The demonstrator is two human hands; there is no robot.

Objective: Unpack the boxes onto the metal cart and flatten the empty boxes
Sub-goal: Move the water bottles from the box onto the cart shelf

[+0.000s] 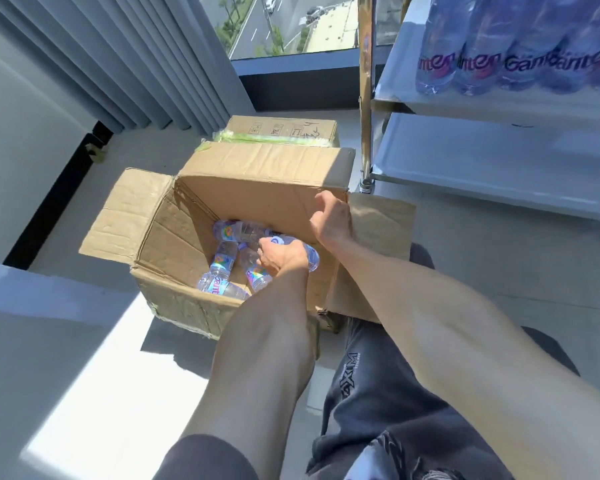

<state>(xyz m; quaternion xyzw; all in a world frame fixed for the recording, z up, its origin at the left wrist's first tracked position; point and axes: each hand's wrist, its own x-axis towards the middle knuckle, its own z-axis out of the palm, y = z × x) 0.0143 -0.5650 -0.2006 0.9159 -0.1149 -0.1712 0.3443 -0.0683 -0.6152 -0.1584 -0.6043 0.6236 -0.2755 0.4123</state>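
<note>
An open cardboard box stands on the floor with its flaps spread out. Several small clear water bottles lie loose on its bottom. My left hand reaches inside and grips one bottle near the box's right wall. My right hand is at the box's right rim, fingers curled over the edge. The metal cart stands to the right, with several wrapped bottles on its upper shelf.
A second, taped cardboard box sits behind the open one, by the window. Grey curtains hang at the left. My knee in dark shorts is at the bottom. The cart's lower shelf is bare.
</note>
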